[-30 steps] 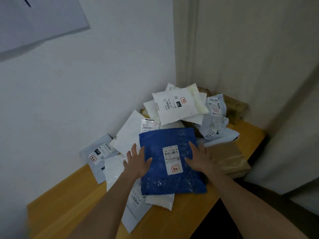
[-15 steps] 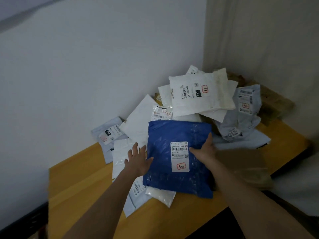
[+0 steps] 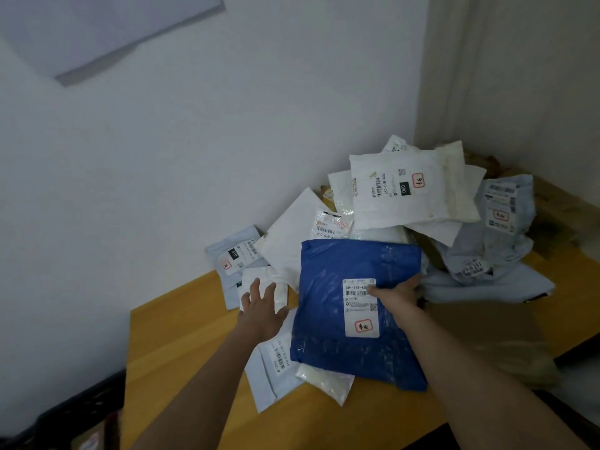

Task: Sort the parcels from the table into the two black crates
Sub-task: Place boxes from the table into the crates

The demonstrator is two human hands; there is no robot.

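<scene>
At the far left, low in my view, I see the rim of a black crate [image 3: 81, 414] below the table edge, with something pale inside that I can't make out; the second crate is out of view. The wooden table [image 3: 181, 339] is heaped with parcels, so I judge the sorting is barely begun, with most of the pile left. My left hand [image 3: 263, 311] lies flat with fingers spread on a white mailer [image 3: 269, 358] and grips nothing. Just right of it, the blue parcel [image 3: 354, 306] sits on top of the front of the heap, its label facing me. My right hand [image 3: 394, 292] clamps that parcel's right edge, thumb on the label and fingers curled behind. Behind it a white padded parcel [image 3: 406, 190] crowns the stack against the wall. Further right lie a crumpled grey bag [image 3: 496, 241] and a brown parcel [image 3: 480, 332] beside my right forearm. Overlapping mailers under the blue one could drag along when it lifts
</scene>
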